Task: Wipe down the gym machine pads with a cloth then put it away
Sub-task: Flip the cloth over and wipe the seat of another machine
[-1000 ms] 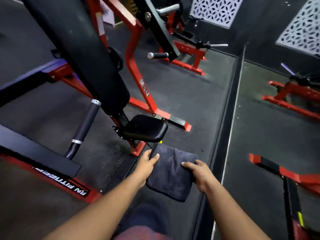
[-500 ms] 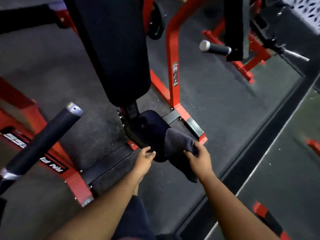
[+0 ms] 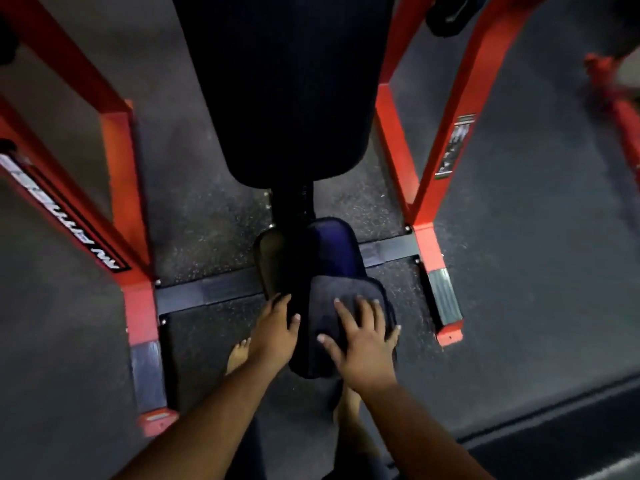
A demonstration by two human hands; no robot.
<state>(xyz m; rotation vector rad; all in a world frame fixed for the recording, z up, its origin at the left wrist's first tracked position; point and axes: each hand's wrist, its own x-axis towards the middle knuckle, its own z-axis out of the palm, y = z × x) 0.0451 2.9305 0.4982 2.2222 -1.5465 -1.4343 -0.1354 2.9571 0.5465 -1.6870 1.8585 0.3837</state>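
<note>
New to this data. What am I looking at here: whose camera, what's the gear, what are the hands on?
The one picture comes from a wide-angle camera worn on a person's head, looking down at their own bare arms. No robot is involved. In front stands a gym machine with a red steel frame, a long black back pad and below it a small seat pad. A dark folded cloth lies over the near end of the seat. The right hand presses flat on the cloth, fingers spread. The left hand rests on the seat's left edge beside it. Underneath is dark speckled floor.
</note>
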